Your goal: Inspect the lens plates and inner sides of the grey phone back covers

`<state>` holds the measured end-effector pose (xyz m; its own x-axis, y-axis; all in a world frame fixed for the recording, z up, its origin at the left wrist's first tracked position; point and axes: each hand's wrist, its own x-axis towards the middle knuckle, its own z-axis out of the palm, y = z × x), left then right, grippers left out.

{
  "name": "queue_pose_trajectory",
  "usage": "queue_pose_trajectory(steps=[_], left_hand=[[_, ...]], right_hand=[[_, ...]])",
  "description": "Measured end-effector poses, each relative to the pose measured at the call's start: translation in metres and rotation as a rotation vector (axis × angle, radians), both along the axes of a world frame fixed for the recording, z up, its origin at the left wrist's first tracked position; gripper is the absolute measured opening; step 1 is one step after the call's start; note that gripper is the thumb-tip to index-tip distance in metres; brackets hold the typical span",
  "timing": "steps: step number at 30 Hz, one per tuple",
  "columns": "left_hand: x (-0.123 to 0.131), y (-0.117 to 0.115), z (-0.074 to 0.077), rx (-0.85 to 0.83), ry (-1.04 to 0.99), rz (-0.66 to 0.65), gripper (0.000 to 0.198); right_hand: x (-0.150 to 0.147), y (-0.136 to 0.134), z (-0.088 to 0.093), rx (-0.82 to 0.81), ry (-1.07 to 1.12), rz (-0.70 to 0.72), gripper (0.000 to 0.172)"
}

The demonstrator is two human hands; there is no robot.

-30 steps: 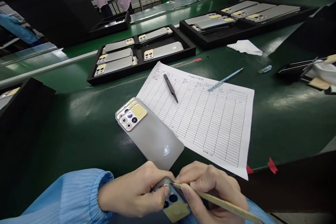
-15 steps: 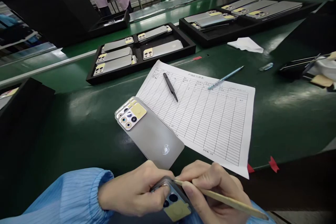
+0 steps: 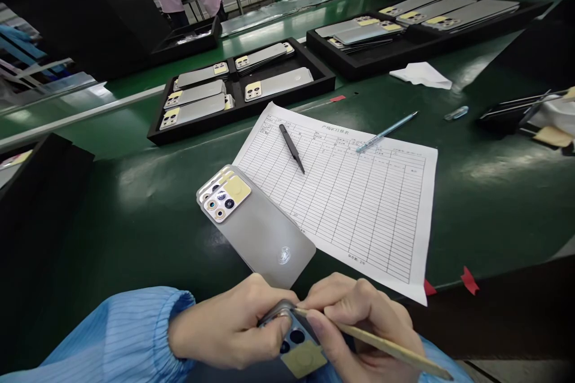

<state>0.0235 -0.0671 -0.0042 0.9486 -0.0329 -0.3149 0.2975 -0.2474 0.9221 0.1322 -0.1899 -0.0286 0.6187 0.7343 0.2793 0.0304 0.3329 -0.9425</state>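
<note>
At six o'clock the left hand (image 3: 238,329) pinches a phone (image 3: 308,331) beside its lenses (image 3: 297,336), and the right hand (image 3: 368,323) grips a wooden stick (image 3: 395,352) whose tip is at the top edge. A slip of that narrow tip could scratch a lens or jab the left thumb; pushing too hard could twist the phone loose. Toward eleven o'clock from the hands, a knock could scuff the stacked phones (image 3: 269,239) lying just beyond them
</note>
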Motion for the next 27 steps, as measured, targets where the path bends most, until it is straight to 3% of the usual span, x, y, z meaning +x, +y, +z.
queue_pose_trajectory(steps=[13, 21, 27], left_hand=[[0.0002, 0.0004, 0.0009, -0.021, 0.022, -0.008, 0.017], [0.0002, 0.0003, 0.0006, -0.019, 0.033, -0.013, 0.016], [0.0010, 0.0001, 0.0012, -0.016, 0.012, -0.022, 0.018]], right_hand=[[-0.0036, 0.0040, -0.0050, 0.058, -0.025, -0.049, 0.021], [0.0011, -0.0004, 0.0005, -0.012, -0.035, 0.019, 0.021], [-0.0026, 0.0021, -0.0013, 0.026, -0.023, -0.034, 0.021]])
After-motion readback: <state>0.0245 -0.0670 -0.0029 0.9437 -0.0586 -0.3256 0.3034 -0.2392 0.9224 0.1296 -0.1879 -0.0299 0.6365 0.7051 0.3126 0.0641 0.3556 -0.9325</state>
